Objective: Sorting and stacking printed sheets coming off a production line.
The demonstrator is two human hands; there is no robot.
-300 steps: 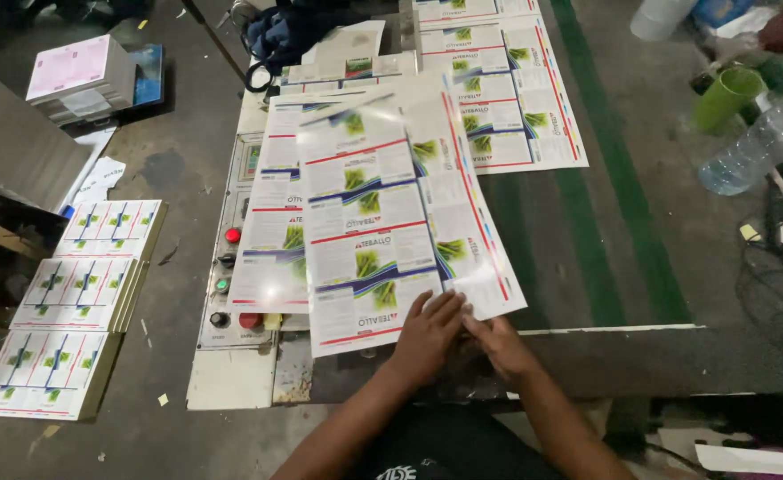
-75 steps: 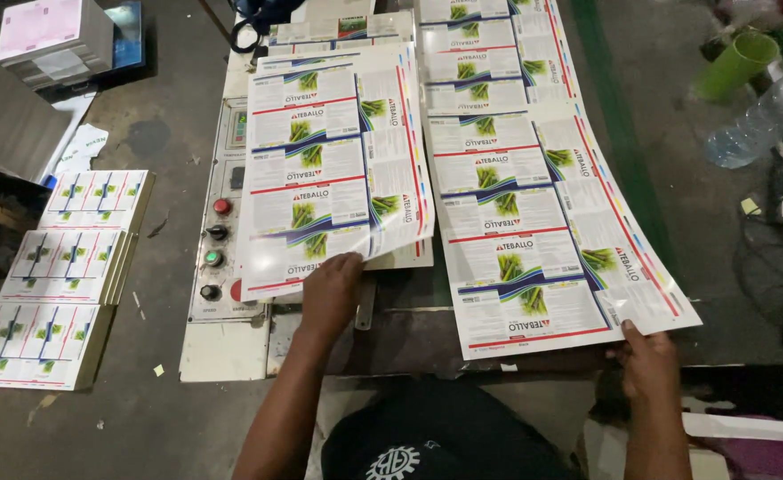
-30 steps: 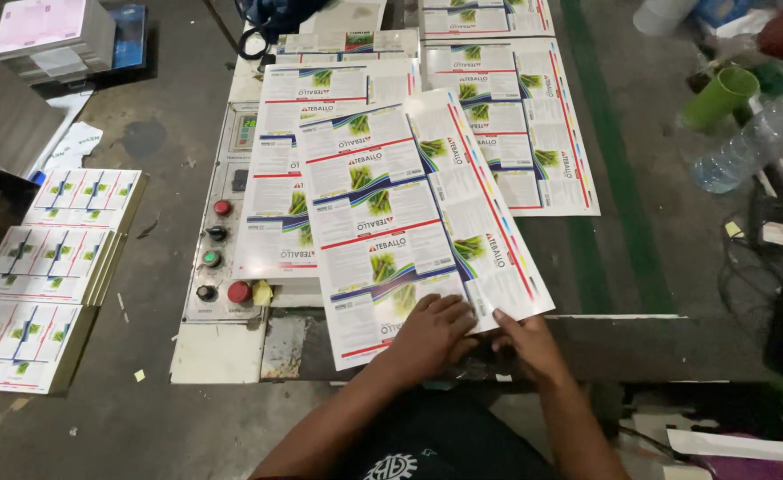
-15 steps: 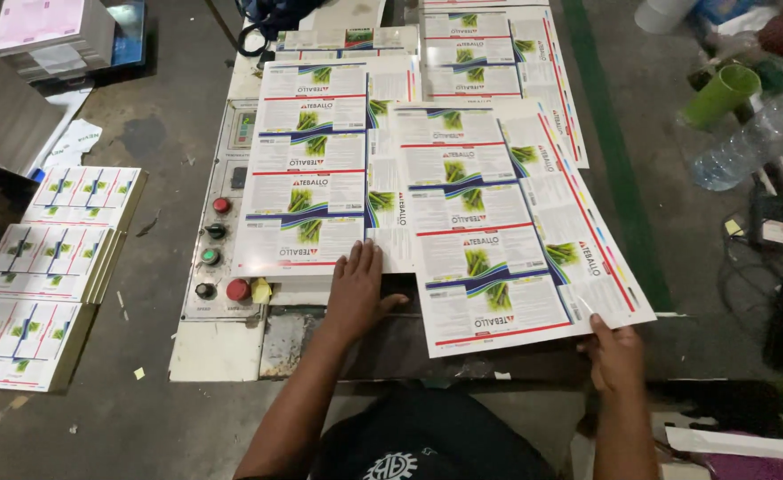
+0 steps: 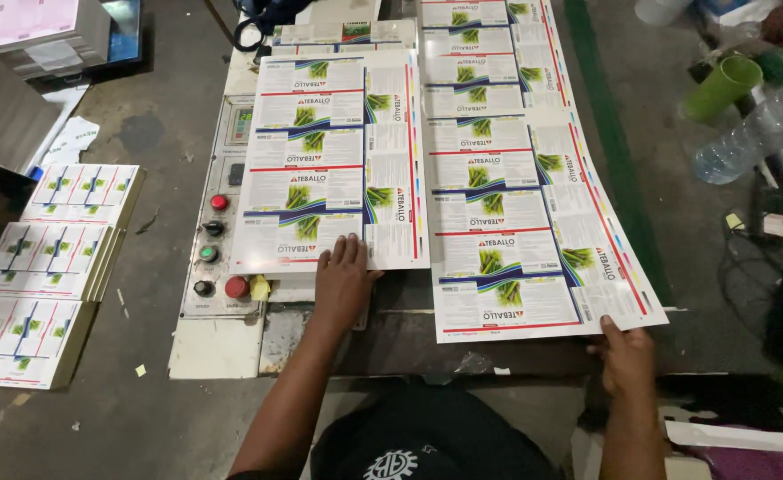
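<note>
Two printed sheets lie apart on the table (image 5: 391, 342): the left hand (image 5: 342, 284) presses flat, fingers spread, on the left sheet (image 5: 329, 160). The right hand (image 5: 627, 360) pinches the right sheet (image 5: 525, 222) at its near corner, which overhangs the edge and seems not yet squared up.

Clutter round the machine

Button panel (image 5: 218, 258) at the machine's left edge; printed stacks (image 5: 44, 267) on the floor left; green cup (image 5: 722, 87), clear bottle (image 5: 756, 133) right.
</note>
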